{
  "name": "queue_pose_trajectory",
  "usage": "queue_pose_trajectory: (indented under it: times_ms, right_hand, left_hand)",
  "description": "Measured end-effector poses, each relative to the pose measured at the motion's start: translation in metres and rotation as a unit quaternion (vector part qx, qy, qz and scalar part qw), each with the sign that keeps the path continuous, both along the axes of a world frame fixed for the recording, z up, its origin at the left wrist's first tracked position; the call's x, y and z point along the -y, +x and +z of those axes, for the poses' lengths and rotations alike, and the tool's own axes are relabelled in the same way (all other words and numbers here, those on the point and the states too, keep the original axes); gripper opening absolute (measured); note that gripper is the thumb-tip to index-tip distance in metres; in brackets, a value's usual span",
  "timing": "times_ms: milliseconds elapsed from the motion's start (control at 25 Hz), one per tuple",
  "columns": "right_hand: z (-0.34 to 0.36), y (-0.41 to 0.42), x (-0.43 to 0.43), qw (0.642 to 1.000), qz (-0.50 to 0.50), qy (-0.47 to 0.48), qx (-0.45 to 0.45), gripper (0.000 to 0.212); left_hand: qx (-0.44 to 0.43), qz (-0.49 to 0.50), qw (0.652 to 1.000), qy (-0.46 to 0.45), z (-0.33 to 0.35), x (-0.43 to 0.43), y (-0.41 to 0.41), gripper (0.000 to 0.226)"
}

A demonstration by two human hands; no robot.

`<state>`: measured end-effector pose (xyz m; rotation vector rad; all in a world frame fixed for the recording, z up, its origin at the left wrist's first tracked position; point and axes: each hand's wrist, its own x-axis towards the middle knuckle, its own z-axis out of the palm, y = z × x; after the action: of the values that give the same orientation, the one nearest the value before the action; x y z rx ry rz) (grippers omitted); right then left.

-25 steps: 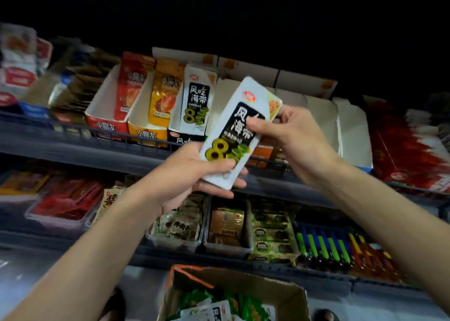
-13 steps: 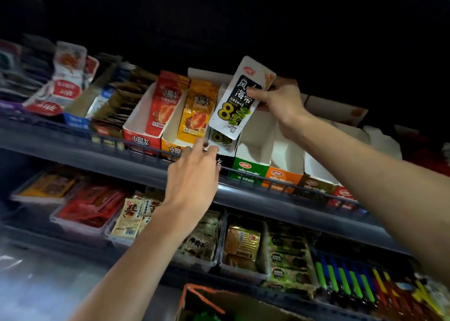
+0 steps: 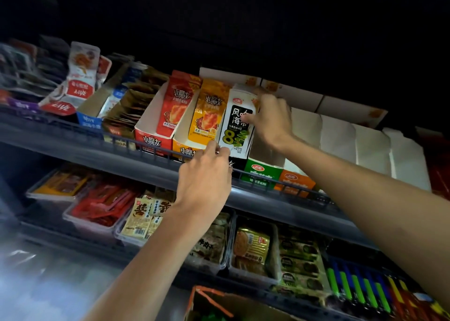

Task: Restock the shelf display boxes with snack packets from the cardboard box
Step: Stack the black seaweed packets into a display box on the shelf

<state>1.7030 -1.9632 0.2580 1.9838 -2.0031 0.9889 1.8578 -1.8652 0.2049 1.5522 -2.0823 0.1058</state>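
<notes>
Head view: a person's right hand [image 3: 270, 118] pinches one glossy white snack packet [image 3: 237, 126], flat and rectangular with black and green print. The thumb lies across its face and the fingers curl behind its top edge, standing it upright in a dark-fronted display box [image 3: 236, 167] on the upper, wire-railed shelf [image 3: 97, 135]. The left hand [image 3: 207, 174] reaches up below, bent fingertips touching the packet's lower left corner; whether they grip it cannot be told. Just left, one red packet [image 3: 179, 106] and one orange packet [image 3: 209, 111] stand in two card boxes. To the right sit two more, a green-fronted box [image 3: 263, 172] and an orange-fronted box [image 3: 294, 179]. A brown cardboard box [image 3: 207, 303] shows at the bottom edge, well below both hands.
</notes>
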Motion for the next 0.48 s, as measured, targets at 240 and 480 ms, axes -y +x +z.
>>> queue_pose_trajectory:
  times_ms: [240,480]
  right_hand:
    - [0.001,0.004,-0.007,0.969,-0.014,-0.033,-0.246,0.070]
    - [-0.001,0.014,-0.006,0.958,-0.093,-0.028,-0.270,0.058]
  left_hand:
    - [-0.001,-0.003,1.000,0.004,-0.001,0.000,-0.001,0.035]
    - [0.003,-0.004,1.000,0.008,-0.002,0.001,0.000,0.037]
